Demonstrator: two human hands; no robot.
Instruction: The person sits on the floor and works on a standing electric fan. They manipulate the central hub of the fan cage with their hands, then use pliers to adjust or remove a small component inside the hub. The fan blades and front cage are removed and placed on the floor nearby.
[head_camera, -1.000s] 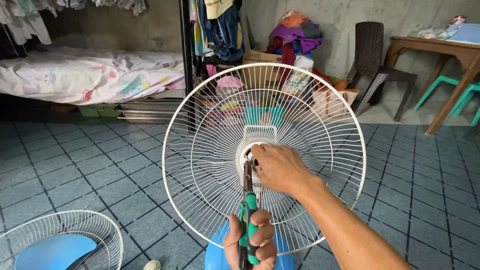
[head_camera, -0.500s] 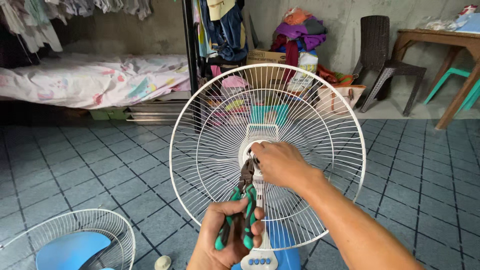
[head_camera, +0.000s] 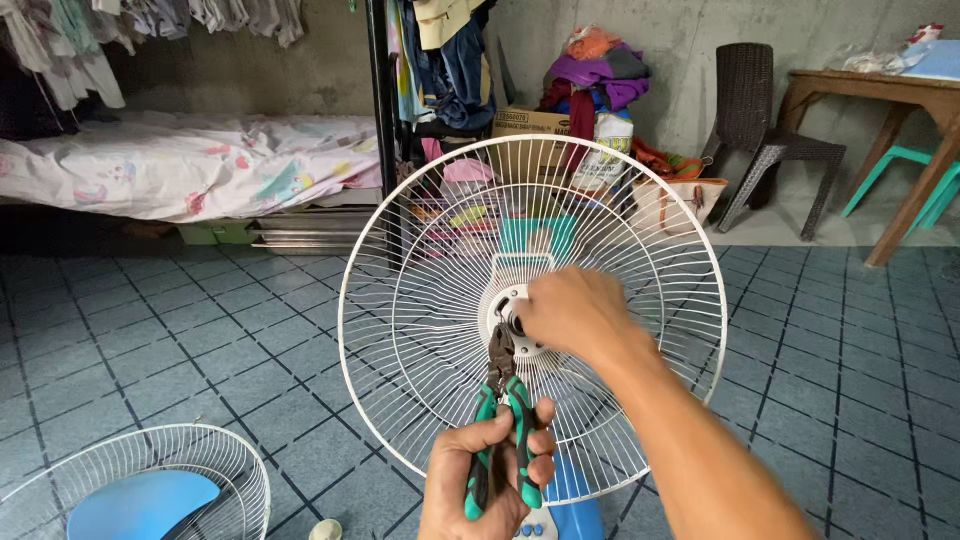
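Observation:
A white wire rear fan guard stands upright on a blue and white fan base in front of me. My left hand grips green-handled pliers whose dark jaws reach up to the round white hub at the guard's centre. My right hand rests on the right side of that hub, fingers curled around a small dark part at the centre. What the fingers pinch is mostly hidden.
A second white wire guard with a blue fan blade lies on the tiled floor at lower left. A bed, hanging clothes, a dark chair and a wooden table stand along the back wall.
The view has shifted down and closer. My left hand has tilted the pliers so their jaws sit at the hub, and my right hand has stayed on the hub.

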